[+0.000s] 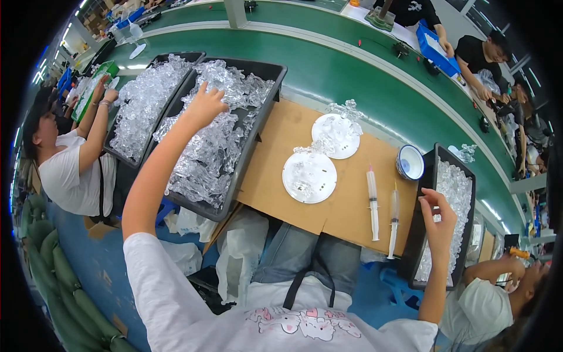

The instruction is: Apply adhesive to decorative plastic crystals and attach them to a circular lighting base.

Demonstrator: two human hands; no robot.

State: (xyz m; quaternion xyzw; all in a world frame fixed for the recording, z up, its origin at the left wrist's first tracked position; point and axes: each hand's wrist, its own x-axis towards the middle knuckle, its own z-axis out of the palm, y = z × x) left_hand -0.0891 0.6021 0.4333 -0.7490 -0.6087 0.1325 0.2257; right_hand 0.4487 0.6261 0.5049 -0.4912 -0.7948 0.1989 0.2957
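Note:
My left hand [205, 108] is over a large black bin [280, 75] heaped with clear plastic parts [208, 144]. Its fingers are a little apart, with nothing visible in them. On my right, my right hand [438, 218] hovers at the near side of a narrower black bin [467, 170] filled with small clear pieces [450, 190]. Thumb and forefinger are curled together there; anything between them is too small to make out. Between the hands, two white round discs [309, 186] carrying clear parts lie on a cardboard sheet [267, 193].
Two syringes [373, 202] lie right of the discs, near a blue-and-white bowl [410, 162]. Another black bin [141, 114] of clear parts stands at left. A co-worker [79, 158] sits beyond it. Behind runs a green conveyor belt [328, 76], with more people across it.

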